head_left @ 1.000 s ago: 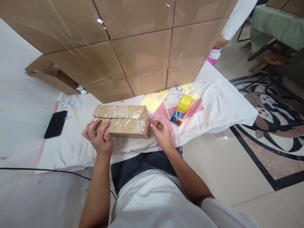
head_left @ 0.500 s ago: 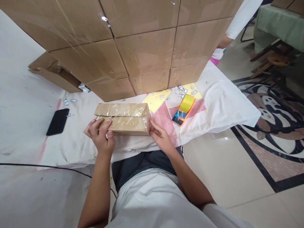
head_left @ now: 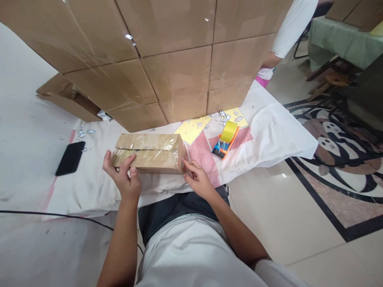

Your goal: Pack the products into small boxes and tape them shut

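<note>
A narrow cardboard box (head_left: 149, 153) lies lengthwise before me, clear tape shining along its top seam. My left hand (head_left: 124, 173) grips its left front part, the fingers over the top and the thumb at the front side. At the box's right end is my right hand (head_left: 197, 177), its thumb and index finger pinched together against the end face. Whatever lies between those fingertips is too small to make out. To the right rests a tape dispenser (head_left: 226, 139) with a yellow roll and an orange and blue body, touched by neither hand.
Stacked large cartons (head_left: 179, 79) rise behind the box. A black phone (head_left: 70, 158) lies on the left of the white tablecloth (head_left: 95, 187), near the wall. An open carton (head_left: 72, 99) stands at the back left. Another person's arm (head_left: 272, 59) shows behind the stack.
The view has shifted slightly. My left fingers are spread wider on the box, some lifted off its top. My right fingertips have drawn in closer around the box's right end.
</note>
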`<state>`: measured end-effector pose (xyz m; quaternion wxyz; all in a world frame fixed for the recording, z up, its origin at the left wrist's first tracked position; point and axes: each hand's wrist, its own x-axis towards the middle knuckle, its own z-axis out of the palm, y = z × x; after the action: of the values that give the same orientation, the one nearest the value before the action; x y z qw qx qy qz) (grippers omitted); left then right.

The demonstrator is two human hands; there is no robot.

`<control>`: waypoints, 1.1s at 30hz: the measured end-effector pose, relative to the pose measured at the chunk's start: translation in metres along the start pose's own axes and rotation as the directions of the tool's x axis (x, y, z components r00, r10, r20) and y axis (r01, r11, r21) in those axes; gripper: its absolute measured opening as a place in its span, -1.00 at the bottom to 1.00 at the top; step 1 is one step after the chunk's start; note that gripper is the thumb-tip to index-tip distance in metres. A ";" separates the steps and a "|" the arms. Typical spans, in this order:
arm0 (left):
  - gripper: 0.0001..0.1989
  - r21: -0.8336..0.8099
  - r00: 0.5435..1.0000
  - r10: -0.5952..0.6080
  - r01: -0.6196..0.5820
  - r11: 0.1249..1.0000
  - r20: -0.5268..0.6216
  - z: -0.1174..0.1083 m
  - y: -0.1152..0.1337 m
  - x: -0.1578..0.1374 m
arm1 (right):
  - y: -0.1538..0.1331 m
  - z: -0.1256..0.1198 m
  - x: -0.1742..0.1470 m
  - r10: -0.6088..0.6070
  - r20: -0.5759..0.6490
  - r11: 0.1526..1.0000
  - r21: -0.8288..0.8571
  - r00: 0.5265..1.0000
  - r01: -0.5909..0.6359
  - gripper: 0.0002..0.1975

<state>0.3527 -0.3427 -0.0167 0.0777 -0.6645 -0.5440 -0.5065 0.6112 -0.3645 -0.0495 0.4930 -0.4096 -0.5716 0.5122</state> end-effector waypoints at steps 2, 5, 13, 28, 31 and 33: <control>-0.57 -0.004 1.000 -0.006 0.006 1.000 0.009 0.000 0.001 0.000 | 0.001 0.004 0.002 0.041 -0.049 0.990 0.137 0.998 -0.034 -0.50; -0.58 -0.026 1.000 -0.003 0.003 1.000 0.009 0.000 0.005 -0.001 | 0.000 0.010 0.007 0.140 -0.130 0.943 0.321 0.982 -0.092 -0.58; -0.59 0.102 0.997 -0.073 0.074 0.992 -0.015 0.001 0.016 -0.004 | -0.004 0.018 0.023 0.217 -0.336 0.951 0.283 0.916 -0.121 -0.73; -0.60 0.000 0.995 -0.066 0.066 0.998 -0.069 0.012 0.014 -0.006 | 0.005 0.022 0.030 0.063 -0.279 0.988 0.154 0.958 -0.020 -0.75; -0.59 0.002 0.994 -0.080 0.080 0.997 -0.077 0.015 0.014 -0.003 | 0.009 0.024 0.029 0.051 -0.253 0.995 0.100 0.966 -0.027 -0.75; -0.58 0.045 0.997 -0.071 0.073 0.996 -0.044 0.014 0.017 -0.002 | 0.008 0.022 0.028 -0.023 -0.290 0.999 -0.032 0.957 0.014 -0.73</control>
<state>0.3750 -0.3420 -0.0173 0.0866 -0.6316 -0.5774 -0.5101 0.5843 -0.3398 -0.0533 0.5703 -0.4820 -0.5044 0.4336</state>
